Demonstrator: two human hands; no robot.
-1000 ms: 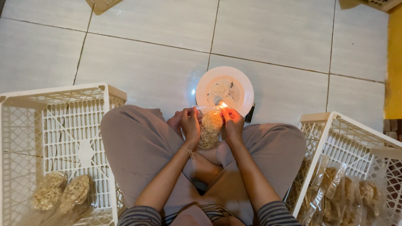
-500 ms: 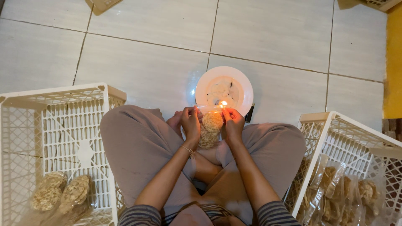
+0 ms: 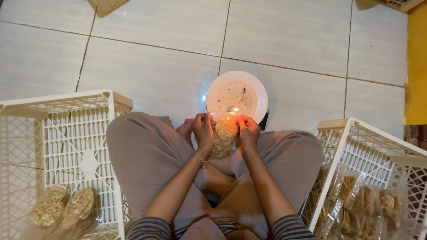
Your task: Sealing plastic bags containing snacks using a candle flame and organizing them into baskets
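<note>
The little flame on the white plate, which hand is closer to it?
Right. The flame burns just above the right hand, near its fingertips. The left hand sits farther off, across the packet of round crackers that both hands hold.

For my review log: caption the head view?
Both hands hold a cracker bag near a small flame on a plate.

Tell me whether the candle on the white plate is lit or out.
Lit. A small bright flame glows at the near edge of the white plate, just beyond the clear packet of crackers held in both hands.
</note>
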